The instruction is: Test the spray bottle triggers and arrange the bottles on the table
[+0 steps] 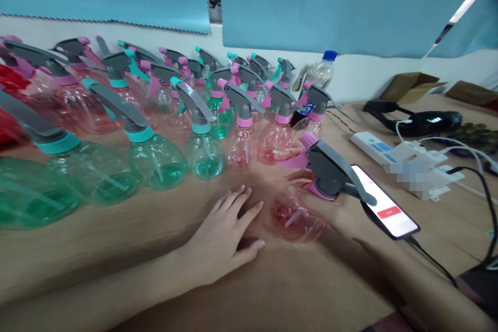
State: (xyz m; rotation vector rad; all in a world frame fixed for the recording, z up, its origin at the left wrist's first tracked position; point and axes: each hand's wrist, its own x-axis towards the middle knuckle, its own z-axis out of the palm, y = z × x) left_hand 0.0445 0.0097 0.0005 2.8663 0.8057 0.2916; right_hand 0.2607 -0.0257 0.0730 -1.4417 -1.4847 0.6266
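My right hand (311, 199) is wrapped round the neck of a clear pink spray bottle (299, 220) with a grey and pink trigger head, which tilts to the right. Part of that hand is hidden behind the bottle. Flat on the table to its left lies my left hand (229, 228), fingers spread and nothing in it. Close beyond it stand a green spray bottle (205, 153) and a pink spray bottle (241, 142), both upright with a little liquid inside.
Several more pink and green spray bottles (155, 163) crowd the left and back of the table (163, 249). To the right are a lit phone (392, 212) on a cable, a white power strip (373, 146) with plugs, a black headset (431, 120) and a blue-capped bottle (324, 70).
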